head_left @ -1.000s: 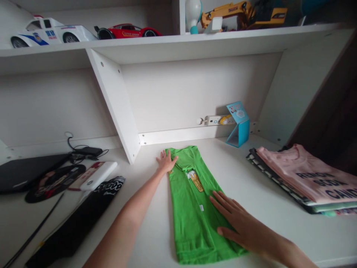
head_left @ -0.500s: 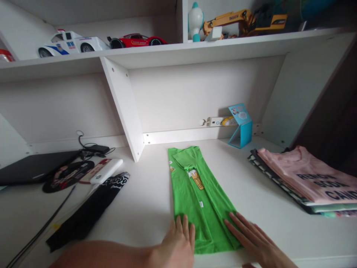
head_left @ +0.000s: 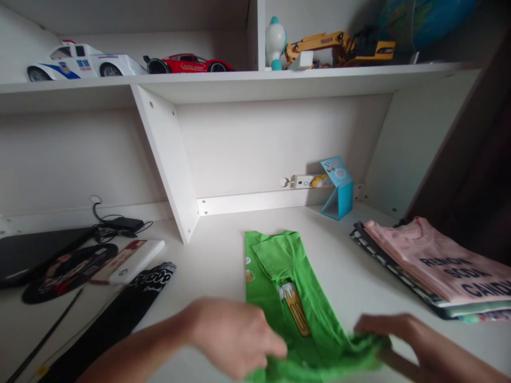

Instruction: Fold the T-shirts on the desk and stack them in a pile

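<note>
A green T-shirt (head_left: 275,255) with a printed beer mug lies folded lengthwise on the white desk, a short sleeve turned in over its upper part. Its near end is lifted and bunched. My left hand (head_left: 235,338) is closed on the left side of that near end, the fingers partly blurred. At the right corner, my right hand (head_left: 399,340) pinches the cloth between thumb and fingers. The far end of the shirt stays flat on the desk.
To the right sits a stack of folded clothes with a pink T-shirt (head_left: 439,260) on top. A black sleeve-like cloth (head_left: 131,308), a white power bank-like box (head_left: 138,260) and a black laptop (head_left: 40,250) lie left. A blue folded card stand (head_left: 339,191) stands behind, under a toy shelf.
Both hands were lying flat on the shirt's near end; now they grip it. The near edge has been raised and folded back away from me. The view has shifted slightly.
</note>
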`<act>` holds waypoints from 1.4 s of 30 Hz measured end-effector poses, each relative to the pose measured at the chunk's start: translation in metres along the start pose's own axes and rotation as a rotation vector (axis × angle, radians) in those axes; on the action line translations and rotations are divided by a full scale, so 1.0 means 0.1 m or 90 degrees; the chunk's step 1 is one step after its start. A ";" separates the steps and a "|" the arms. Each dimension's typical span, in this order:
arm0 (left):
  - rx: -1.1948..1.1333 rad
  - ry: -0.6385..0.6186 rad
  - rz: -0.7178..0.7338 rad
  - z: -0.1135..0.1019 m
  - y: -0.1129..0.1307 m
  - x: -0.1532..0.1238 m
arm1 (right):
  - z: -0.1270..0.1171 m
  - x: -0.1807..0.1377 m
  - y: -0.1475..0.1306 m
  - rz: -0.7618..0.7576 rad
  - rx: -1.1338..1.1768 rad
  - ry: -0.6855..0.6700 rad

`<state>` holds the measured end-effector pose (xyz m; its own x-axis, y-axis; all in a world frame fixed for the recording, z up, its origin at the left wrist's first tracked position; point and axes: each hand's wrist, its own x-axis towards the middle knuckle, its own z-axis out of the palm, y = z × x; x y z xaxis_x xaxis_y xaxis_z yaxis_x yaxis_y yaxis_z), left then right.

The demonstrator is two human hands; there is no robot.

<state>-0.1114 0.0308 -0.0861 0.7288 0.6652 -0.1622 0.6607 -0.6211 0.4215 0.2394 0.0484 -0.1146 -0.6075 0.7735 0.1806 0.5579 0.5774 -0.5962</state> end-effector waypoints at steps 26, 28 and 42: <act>-0.080 0.288 -0.274 -0.56 -2.05 1.45 | 0.31 2.54 1.25 0.291 -0.144 0.034; -0.058 0.285 -0.277 -0.55 -2.00 1.43 | 0.35 2.51 1.22 0.296 -0.139 0.029; -0.310 0.584 0.071 -1.41 -1.22 1.13 | -0.54 1.65 -0.21 -0.100 -0.085 0.503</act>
<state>-0.1347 0.2404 -0.0297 0.2307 0.8002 0.5536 0.3060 -0.5997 0.7394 0.1582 0.1781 -0.0304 -0.1341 0.6088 0.7819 0.5923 0.6818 -0.4293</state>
